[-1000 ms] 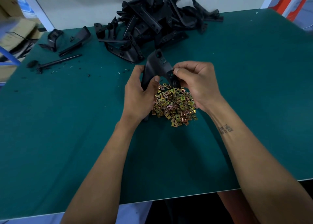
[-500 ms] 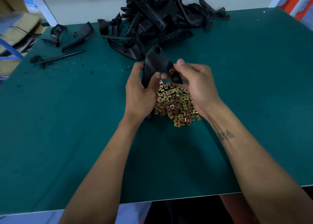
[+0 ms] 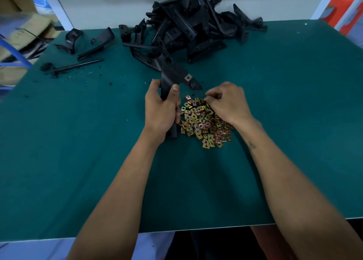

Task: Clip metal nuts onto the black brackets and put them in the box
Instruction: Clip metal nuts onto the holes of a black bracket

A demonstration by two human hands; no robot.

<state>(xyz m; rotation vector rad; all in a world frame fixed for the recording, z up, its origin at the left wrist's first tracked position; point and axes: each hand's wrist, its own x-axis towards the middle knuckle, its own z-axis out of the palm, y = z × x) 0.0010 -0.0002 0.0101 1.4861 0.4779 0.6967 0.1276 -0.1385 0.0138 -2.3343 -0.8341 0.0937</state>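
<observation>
My right hand has left the bracket for the nut pile, fingers curled, pinching there. Left hand grips bracket; one nut clipped on.

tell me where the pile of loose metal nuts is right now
In the head view, the pile of metal nuts lies mid-table on the green mat, just right of the left hand gripping the black bracket, with the right hand reaching into it.

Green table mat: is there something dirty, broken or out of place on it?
Small black crumbs and flakes lie scattered on the green table mat at far left, around a thin black rod. They look like debris; their source is unclear.
</observation>
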